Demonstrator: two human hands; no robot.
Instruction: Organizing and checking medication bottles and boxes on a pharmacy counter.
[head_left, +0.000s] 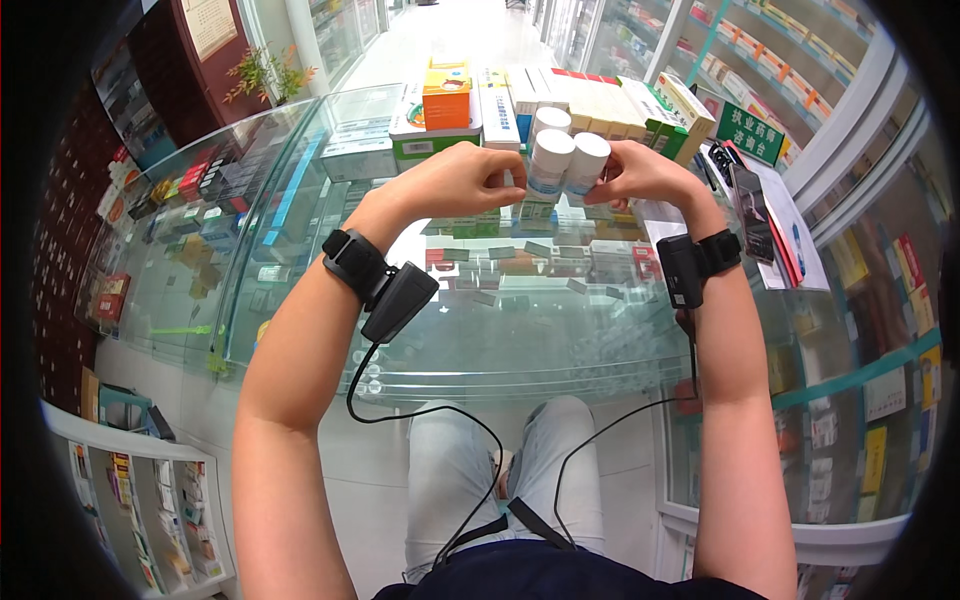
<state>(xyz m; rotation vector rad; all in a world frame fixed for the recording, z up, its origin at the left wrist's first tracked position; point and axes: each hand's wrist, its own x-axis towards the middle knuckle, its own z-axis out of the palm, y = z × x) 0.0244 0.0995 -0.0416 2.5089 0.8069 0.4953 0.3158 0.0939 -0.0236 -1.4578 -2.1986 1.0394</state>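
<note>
Three white plastic bottles with screw caps stand upright, close together, on the glass counter. The front bottle (552, 162) and the right bottle (588, 163) are side by side; the back bottle (551, 120) is partly hidden behind them. My right hand (637, 174) grips the right bottle from its right side, thumb low on its label. My left hand (474, 178) is at the left side of the front bottle, fingers curled and thumb tip beside its lower part. Whether it grips that bottle cannot be told. Both wrists wear black strapped devices (401, 300) with cables.
Behind the bottles stand medicine boxes, among them an orange box (447, 96) on a green-and-white box (435, 142). To the right lie papers (799, 225), a phone (752, 214) and a green sign (752, 133). The glass counter (480, 330) has boxes beneath; glass shelving (840, 420) flanks my right.
</note>
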